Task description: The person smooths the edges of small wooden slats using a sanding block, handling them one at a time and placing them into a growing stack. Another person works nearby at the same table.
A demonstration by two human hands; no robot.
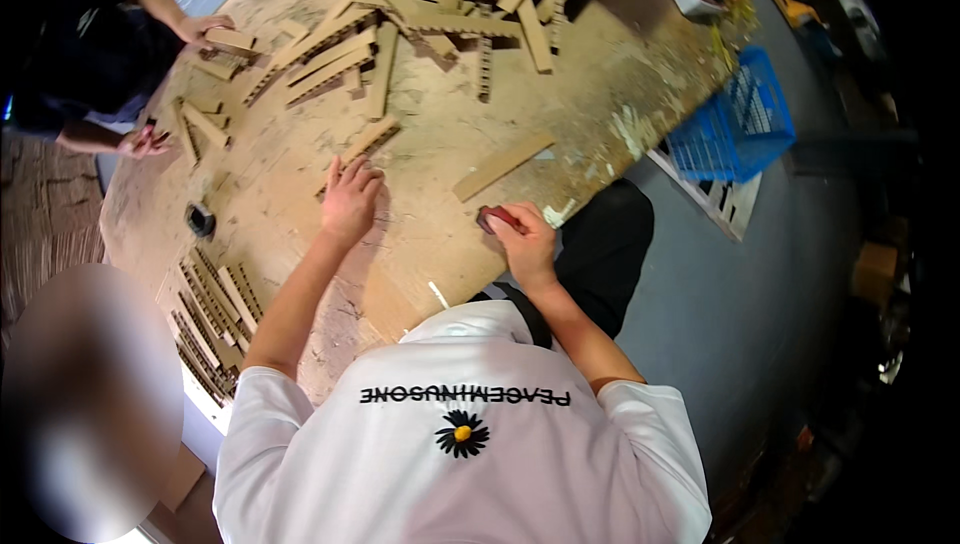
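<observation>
My left hand [350,202] lies over the near part of a tan slotted strip [380,134] on the table, its fingers spread and touching the strip. My right hand [530,249] is closed around a small dark red tool [490,217] near the table's front edge; its exact kind is partly hidden by my fingers. Just beyond that hand a plain flat tan strip [503,167] lies slanted on the worn tabletop [430,214], apart from both hands.
A loose heap of slotted strips [440,19] covers the far side. Bundled strips [215,304] stand at the near left, below a dark roll [200,220]. A co-worker's hand [205,29] holds strips at the far left. A blue crate [735,124] stands off the right edge.
</observation>
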